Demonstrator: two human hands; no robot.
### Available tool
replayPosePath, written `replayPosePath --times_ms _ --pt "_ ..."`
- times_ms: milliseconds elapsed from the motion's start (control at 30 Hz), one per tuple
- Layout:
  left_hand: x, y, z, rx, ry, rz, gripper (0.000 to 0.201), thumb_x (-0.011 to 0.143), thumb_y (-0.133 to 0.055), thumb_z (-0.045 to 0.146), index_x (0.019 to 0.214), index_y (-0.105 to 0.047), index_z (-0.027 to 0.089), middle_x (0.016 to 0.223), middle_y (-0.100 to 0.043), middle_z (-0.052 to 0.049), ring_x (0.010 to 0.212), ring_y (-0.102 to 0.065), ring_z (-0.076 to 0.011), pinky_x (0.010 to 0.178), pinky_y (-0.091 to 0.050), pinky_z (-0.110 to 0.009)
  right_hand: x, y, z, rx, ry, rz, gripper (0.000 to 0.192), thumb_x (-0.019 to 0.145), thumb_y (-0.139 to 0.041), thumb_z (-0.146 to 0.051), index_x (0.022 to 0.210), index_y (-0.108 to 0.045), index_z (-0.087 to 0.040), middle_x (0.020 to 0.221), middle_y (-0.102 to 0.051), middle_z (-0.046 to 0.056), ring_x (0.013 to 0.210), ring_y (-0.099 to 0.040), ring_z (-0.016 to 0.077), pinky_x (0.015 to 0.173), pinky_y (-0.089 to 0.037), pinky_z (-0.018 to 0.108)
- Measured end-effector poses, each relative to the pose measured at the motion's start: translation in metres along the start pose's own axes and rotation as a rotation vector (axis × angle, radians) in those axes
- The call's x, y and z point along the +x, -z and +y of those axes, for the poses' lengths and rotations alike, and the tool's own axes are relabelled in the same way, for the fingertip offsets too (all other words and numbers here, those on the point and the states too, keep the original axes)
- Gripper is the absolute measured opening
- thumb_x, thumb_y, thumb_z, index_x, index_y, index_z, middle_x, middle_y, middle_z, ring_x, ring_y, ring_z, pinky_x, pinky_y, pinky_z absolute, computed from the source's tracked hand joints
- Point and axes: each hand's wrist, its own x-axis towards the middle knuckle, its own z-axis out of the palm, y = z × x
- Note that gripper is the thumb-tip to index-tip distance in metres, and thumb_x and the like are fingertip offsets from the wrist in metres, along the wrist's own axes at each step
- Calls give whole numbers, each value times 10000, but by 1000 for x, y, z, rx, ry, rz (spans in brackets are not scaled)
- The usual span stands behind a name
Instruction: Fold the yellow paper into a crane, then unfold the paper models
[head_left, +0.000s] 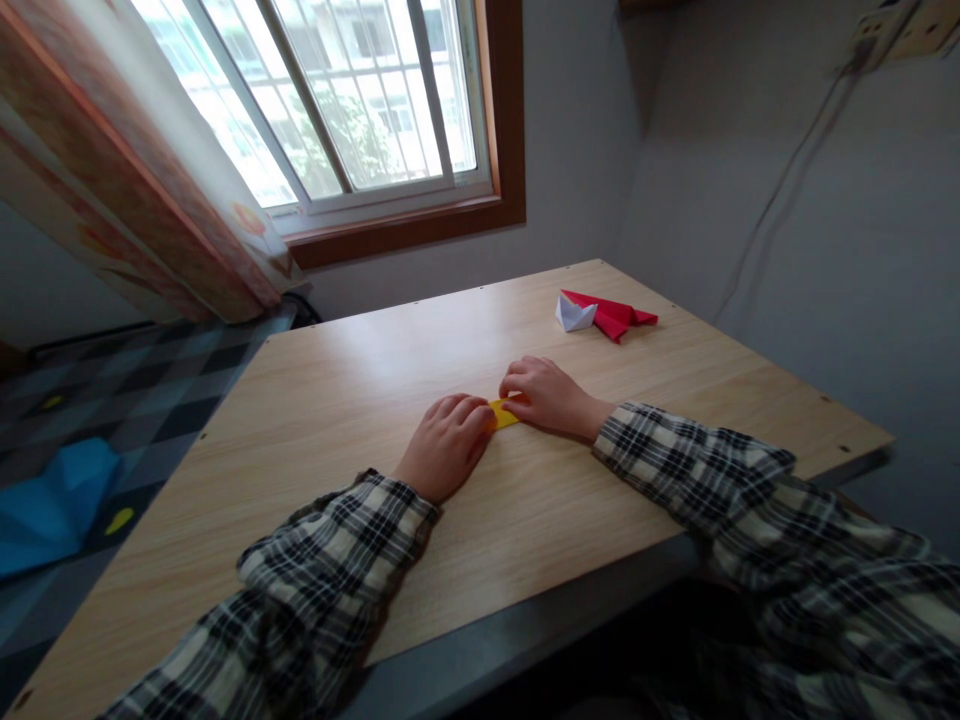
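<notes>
Pressing down with both hands, I see a small yellow paper (503,413) lying flat on the wooden desk (337,400), near its middle. My left hand (448,445) lies palm down, fingers together, covering the paper's left end. My right hand (546,396) has its fingers curled onto the right end. Further back on the desk, well apart, a white folded paper (574,313) touches a red folded paper (613,315).

A barred window (330,100) at eleven o'clock lights grey walls (825,230), a curtain (127,190) and a checked floor (127,400).
</notes>
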Motion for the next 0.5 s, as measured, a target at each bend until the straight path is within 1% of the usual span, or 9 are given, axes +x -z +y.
replayPosePath --times_ms 200,267,400,500 --pt "-1 -1 -3 -53 -14 -32 167 1011 -503 273 1090 -642 226 1112 -683 -69 1053 -594 -246 965 -513 -458 0 0 0 1 19 5 98 906 -637 -217 893 -724 -174 956 -673 72 918 -538 204 818 -353 333" --pt "-2 -2 -4 -50 -4 -17 171 1001 -523 265 1105 -653 227 1174 -665 -80 1091 -584 -254 979 -514 -474 0 0 0 -2 29 16 102 908 -632 -217 890 -722 -174 951 -669 72 916 -536 204 815 -354 330" --pt "-3 -4 -6 -76 50 10 166 953 -601 241 1090 -693 222 1358 -572 -112 1215 -535 -287 1043 -487 -521 -1 -2 0 3 57 52 108 909 -635 -224 897 -727 -169 925 -662 70 911 -546 205 807 -361 321" --pt "-3 -6 -7 -133 104 8 165 933 -629 229 1076 -711 221 1350 -567 -114 1221 -536 -286 1051 -488 -522 -1 -3 0 -4 69 43 111 909 -631 -219 884 -721 -161 895 -667 69 882 -555 203 799 -362 319"
